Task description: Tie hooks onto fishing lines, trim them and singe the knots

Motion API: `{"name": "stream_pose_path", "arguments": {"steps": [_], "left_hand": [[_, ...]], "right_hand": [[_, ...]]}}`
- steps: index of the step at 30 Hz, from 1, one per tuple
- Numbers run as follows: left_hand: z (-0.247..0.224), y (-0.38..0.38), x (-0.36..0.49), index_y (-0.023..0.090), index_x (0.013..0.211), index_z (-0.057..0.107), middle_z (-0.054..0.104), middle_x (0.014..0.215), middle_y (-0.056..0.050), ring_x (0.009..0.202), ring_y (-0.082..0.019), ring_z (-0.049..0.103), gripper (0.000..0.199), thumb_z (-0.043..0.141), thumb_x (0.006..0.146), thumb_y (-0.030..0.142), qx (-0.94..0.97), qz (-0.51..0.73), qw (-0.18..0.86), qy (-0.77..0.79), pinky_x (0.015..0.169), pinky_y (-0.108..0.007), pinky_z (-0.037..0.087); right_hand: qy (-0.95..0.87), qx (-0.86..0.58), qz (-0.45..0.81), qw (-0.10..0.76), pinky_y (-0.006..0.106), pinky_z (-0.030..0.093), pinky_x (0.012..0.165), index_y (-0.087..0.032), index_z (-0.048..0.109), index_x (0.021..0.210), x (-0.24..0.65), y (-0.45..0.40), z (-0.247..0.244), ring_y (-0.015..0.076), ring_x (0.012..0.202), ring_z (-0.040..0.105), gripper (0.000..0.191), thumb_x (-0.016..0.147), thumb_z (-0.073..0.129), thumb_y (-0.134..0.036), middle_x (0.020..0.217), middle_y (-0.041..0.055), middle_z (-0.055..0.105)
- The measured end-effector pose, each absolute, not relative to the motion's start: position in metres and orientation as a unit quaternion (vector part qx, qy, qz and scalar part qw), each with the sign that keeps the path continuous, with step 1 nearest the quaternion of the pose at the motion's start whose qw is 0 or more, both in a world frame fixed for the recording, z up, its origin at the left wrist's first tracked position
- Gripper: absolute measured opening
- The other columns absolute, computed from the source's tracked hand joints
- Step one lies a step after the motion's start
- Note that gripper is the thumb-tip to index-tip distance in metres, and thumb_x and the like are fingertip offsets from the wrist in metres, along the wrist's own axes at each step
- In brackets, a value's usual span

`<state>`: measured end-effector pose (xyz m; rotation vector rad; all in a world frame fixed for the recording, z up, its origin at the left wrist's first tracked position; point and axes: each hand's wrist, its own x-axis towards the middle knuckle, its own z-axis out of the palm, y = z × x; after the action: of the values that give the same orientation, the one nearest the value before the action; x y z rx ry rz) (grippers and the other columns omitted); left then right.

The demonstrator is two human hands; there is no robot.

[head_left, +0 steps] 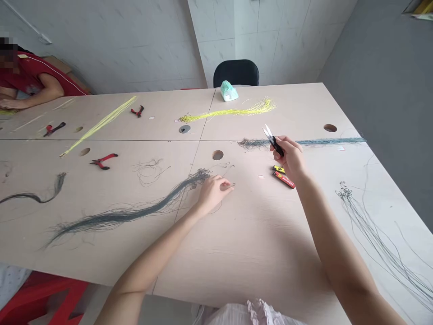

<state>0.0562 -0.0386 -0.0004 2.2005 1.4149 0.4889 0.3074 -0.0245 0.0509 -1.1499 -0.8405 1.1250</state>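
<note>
Dark strand bundle (131, 215), head view | runs from beside the left hand (214, 192) (way closer one) off leftward, slanting toward the near edge of the desk (257, 253) | that hand's nearly closed, pinching what looks like a tiny hook (233, 184) | right hand (289, 155) curled round black-handled snips (273, 140), blades toward the far edge

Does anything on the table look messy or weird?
Yes, a loose tangle of thin strands lies by itself left of the left hand, beyond the long dark bundle. It looks odd because it curls messily, while most other strands lie gathered together. I see nothing spilled or broken.
</note>
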Motion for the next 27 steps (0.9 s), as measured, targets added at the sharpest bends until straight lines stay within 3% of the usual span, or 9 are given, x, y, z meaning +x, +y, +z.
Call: {"name": "stream_pose_path", "arguments": {"steps": [7,12,17,20,24,27], "left_hand": [[-0.011,-0.041,0.064,0.021,0.077,0.069,0.068,0.08,-0.002,0.082,-0.019,0.062,0.015,0.061,0.088,0.015,0.818,0.186,0.192,0.509,0.079,-0.033,0.047],[-0.016,-0.043,0.06,0.019,0.087,0.069,0.069,0.09,-0.005,0.085,-0.021,0.061,0.012,0.058,0.091,0.017,0.839,0.201,0.152,0.482,0.081,-0.036,0.046],[-0.02,-0.044,0.056,0.021,0.082,0.066,0.067,0.082,-0.002,0.082,-0.02,0.061,0.02,0.052,0.095,0.016,0.865,0.228,0.13,0.428,0.078,-0.034,0.046],[-0.026,-0.044,0.058,0.021,0.078,0.061,0.063,0.079,-0.003,0.077,-0.02,0.06,0.025,0.046,0.098,0.019,0.869,0.254,0.111,0.409,0.073,-0.033,0.045],[-0.029,-0.041,0.062,0.023,0.07,0.053,0.054,0.069,-0.002,0.064,-0.019,0.054,0.034,0.039,0.1,0.027,0.87,0.281,0.084,0.395,0.063,-0.033,0.042],[-0.025,-0.041,0.067,0.023,0.073,0.052,0.056,0.071,-0.003,0.065,-0.02,0.054,0.029,0.041,0.1,0.028,0.873,0.289,0.067,0.387,0.063,-0.034,0.042]], "right_hand": [[-0.364,-0.51,0.494,0.603,0.023,0.039,0.052,-0.022,0.053,0.078,0.305,-0.051,0.085,0.0089,0.056,0.048,0.022,0.08,0.066,-0.039,0.079,0.002,0.067],[-0.388,-0.503,0.529,0.562,0.024,0.031,0.052,-0.023,0.051,0.079,0.3,-0.072,0.095,0.0091,0.054,0.04,0.024,0.082,0.066,-0.04,0.073,-0.001,0.061],[-0.427,-0.55,0.538,0.476,0.027,0.03,0.058,-0.022,0.055,0.075,0.309,-0.102,0.084,0.0118,0.06,0.036,0.024,0.087,0.06,-0.042,0.065,-0.002,0.047],[-0.42,-0.59,0.531,0.44,0.029,0.032,0.063,-0.021,0.057,0.073,0.324,-0.124,0.072,0.0121,0.061,0.035,0.027,0.085,0.061,-0.044,0.069,-0.0006,0.047],[-0.383,-0.622,0.527,0.434,0.03,0.029,0.059,-0.02,0.057,0.077,0.34,-0.151,0.057,0.0112,0.059,0.033,0.029,0.082,0.064,-0.048,0.073,0.0004,0.053],[-0.352,-0.626,0.527,0.454,0.028,0.027,0.057,-0.019,0.057,0.076,0.341,-0.161,0.046,0.0107,0.058,0.034,0.027,0.077,0.069,-0.044,0.069,-0.0007,0.051]]}}
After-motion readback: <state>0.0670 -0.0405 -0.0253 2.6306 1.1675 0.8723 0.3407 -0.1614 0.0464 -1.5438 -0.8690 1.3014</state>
